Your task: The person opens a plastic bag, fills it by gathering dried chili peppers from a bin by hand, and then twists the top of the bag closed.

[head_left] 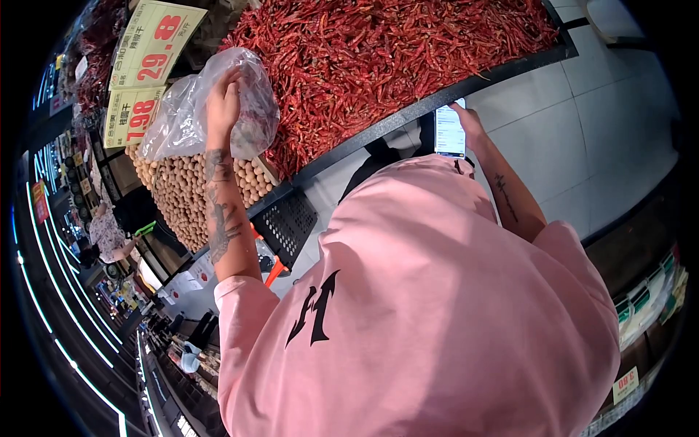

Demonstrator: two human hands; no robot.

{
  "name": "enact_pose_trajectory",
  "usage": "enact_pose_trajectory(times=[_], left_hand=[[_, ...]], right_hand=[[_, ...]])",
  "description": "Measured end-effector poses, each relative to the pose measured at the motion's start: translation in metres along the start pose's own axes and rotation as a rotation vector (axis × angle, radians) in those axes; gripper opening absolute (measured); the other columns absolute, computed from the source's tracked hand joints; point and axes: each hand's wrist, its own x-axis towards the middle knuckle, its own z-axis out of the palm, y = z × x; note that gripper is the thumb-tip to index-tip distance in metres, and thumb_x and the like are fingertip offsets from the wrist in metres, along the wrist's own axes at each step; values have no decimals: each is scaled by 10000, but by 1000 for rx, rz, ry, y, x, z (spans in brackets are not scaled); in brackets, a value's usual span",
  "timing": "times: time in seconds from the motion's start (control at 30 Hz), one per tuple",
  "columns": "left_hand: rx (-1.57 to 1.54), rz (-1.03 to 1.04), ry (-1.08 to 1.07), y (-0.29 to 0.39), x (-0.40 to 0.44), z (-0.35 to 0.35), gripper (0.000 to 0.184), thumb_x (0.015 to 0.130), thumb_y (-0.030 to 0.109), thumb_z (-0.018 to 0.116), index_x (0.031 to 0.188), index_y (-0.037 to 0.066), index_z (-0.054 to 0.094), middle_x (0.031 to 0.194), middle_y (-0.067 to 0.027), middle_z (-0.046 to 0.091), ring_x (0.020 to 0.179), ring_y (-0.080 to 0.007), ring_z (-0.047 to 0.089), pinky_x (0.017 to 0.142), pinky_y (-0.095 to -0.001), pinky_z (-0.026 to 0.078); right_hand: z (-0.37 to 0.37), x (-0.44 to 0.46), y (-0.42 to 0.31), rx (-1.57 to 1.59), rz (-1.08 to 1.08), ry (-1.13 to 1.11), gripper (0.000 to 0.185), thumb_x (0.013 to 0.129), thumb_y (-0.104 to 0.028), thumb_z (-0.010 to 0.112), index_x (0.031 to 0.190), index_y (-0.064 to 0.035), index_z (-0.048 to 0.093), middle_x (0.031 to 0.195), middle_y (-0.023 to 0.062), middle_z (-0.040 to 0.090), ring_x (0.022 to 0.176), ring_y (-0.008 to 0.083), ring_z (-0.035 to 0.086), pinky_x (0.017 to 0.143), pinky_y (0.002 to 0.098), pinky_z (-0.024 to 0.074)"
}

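Note:
At the upper left, my left hand (223, 104) is against a clear plastic bag (255, 87), its fingers bent over the film. Some red shows through the bag, but I cannot tell whether that is inside or behind it. The bag lies between a heap of dried red chillies (364, 65) and a bin of round brown dried longans (178, 193). On the right, my right hand (470, 124) is closed around a smartphone (450, 132), its lit screen facing up, beside the chilli bin's dark edge.
Yellow price signs (154, 44) stand beside the bag. Under the bin edge is a black perforated basket (287, 226) with orange parts. Another person (109, 233) is in the aisle at left. Shelving with goods (648, 298) runs along the lower right, past the tiled floor (568, 109).

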Motion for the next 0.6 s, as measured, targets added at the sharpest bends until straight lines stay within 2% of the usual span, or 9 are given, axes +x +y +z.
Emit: enact_pose_trajectory(times=[0.03, 0.1, 0.17, 0.23, 0.33, 0.37, 0.43, 0.53, 0.6], left_hand=[[1, 1, -7, 3, -5, -2, 380, 895, 151, 541, 1256, 62, 620, 1118, -170, 692, 1087, -307, 645, 936, -386, 487], [419, -41, 63, 6, -15, -6, 362, 887, 197, 577, 1229, 91, 633, 1112, -161, 691, 1096, -346, 625, 947, -393, 476], [509, -6, 52, -23, -16, -6, 381, 872, 229, 607, 1232, 107, 624, 1176, -167, 657, 1139, -369, 587, 969, -412, 462], [773, 103, 128, -36, -18, -3, 406, 873, 221, 638, 1249, 76, 593, 1285, -214, 591, 1107, -408, 594, 933, -416, 486], [850, 81, 112, -35, -4, 3, 460, 880, 248, 640, 1303, 86, 567, 1347, -223, 546, 1129, -400, 577, 944, -416, 478], [848, 78, 110, -32, 0, 6, 460, 880, 248, 640, 1303, 86, 567, 1347, -223, 546, 1129, -400, 577, 944, -416, 478], [313, 282, 258, 30, 10, 11, 509, 889, 234, 626, 1368, 98, 522, 1354, -240, 540, 1073, -384, 616, 921, -396, 493], [144, 130, 223, 30, 22, 9, 462, 904, 284, 620, 1311, 68, 579, 1297, -233, 584, 1164, -359, 582, 1000, -376, 448], [288, 112, 124, 27, 14, 6, 417, 900, 260, 622, 1264, 56, 611, 1232, -209, 626, 1091, -341, 620, 947, -373, 479]], right_hand=[[-3, 6, 3, -14, -3, -3, 445, 892, -310, 660, 1105, 80, 639, 983, 119, 707, 841, 217, 700, 739, 348, 554], [-8, 10, 8, -28, -2, -2, 454, 896, -321, 653, 1105, 82, 637, 988, 122, 707, 848, 218, 700, 742, 348, 556], [-6, 6, 5, 55, -6, -48, 456, 934, -329, 594, 1131, 81, 624, 1004, 137, 705, 862, 224, 700, 759, 356, 561], [-3, -5, 2, 87, -30, -120, 457, 954, -333, 553, 1144, 77, 617, 1009, 143, 704, 868, 228, 699, 766, 364, 562], [1, -15, -4, 123, -44, -188, 460, 985, -337, 485, 1162, 69, 606, 1016, 149, 704, 874, 237, 698, 777, 377, 565], [2, -18, -5, 124, -35, -186, 460, 997, -337, 459, 1168, 65, 602, 1017, 148, 705, 874, 242, 697, 780, 383, 566], [2, -26, -8, 108, -54, -226, 471, 999, -357, 455, 1181, 54, 596, 1029, 146, 704, 875, 245, 697, 787, 388, 567], [0, -24, -5, 120, -67, -294, 498, 1006, -405, 435, 1208, 26, 582, 1050, 142, 701, 882, 257, 698, 801, 399, 569], [3, -23, -7, 152, -65, -324, 515, 1012, -434, 419, 1221, 10, 575, 1059, 141, 698, 887, 265, 698, 808, 407, 570]])
